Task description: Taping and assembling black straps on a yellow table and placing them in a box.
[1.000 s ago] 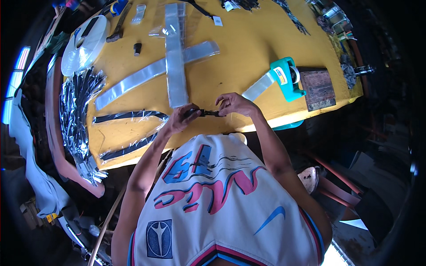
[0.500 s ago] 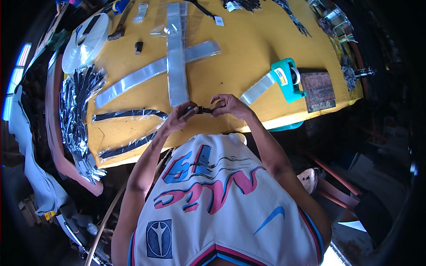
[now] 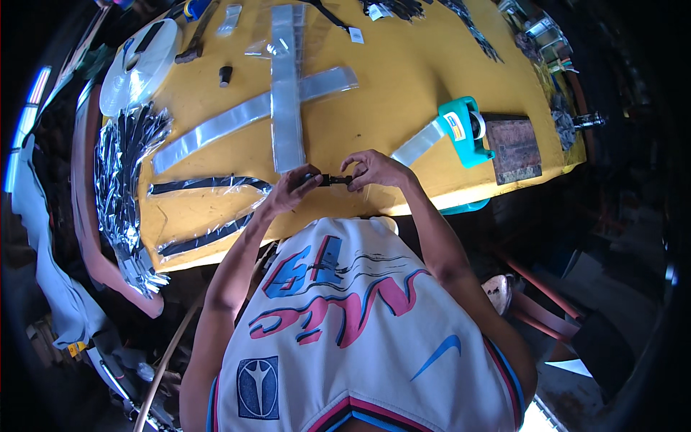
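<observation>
Over the near edge of the yellow table, my two hands hold a small black buckle-like piece between them. My left hand is closed around its left end. The fingers of my right hand pinch the right end, with the upper fingers curled above it. A black strap in clear plastic lies just left of my left hand. Its wrap reaches that hand; whether strap and piece are joined is hidden. Beyond my hands, long clear plastic sleeves lie crossed.
A bundle of plastic-wrapped black straps lies along the left edge, below a white roll. A hammer and small black cup-shaped object lie farther back. At right stands a teal tape dispenser beside a dark board.
My right hand has shifted slightly right and up, and more of the black piece shows between my hands. My left hand stays nearly in place.
</observation>
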Motion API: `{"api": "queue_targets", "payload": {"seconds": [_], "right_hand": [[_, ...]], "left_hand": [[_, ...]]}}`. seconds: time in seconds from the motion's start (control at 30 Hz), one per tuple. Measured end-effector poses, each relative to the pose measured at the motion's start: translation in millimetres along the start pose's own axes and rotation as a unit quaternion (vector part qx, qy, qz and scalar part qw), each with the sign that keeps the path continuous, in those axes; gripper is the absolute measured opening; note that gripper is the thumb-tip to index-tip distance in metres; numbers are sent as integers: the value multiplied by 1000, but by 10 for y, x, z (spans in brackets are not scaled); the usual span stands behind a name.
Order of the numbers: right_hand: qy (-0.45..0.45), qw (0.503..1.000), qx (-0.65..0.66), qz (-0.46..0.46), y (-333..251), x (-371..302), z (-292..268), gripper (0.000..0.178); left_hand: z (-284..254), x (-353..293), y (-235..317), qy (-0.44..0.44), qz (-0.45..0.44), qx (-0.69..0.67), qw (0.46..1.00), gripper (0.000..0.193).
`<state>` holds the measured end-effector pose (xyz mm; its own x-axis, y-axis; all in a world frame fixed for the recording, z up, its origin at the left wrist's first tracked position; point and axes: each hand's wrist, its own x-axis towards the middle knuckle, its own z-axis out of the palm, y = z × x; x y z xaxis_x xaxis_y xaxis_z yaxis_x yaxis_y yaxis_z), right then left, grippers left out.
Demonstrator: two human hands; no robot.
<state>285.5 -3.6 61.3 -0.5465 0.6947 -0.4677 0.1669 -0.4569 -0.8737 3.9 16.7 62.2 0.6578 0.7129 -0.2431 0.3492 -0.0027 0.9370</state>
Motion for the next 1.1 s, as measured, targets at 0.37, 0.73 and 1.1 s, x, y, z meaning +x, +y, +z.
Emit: {"api": "queue_targets", "payload": {"seconds": [0.37,0.73,1.1], "right_hand": [[49,993,103,-34,51,20,115,48],[33,992,115,-48,140,101,168,46],[68,987,143,-41,131,30,117,47]], "left_hand": [[51,-16,-76,27,34,-23,999,34],[26,-30,-4,10,-6,-14,1000,35],[26,-43,15,11,-1,-14,1000,34]]}}
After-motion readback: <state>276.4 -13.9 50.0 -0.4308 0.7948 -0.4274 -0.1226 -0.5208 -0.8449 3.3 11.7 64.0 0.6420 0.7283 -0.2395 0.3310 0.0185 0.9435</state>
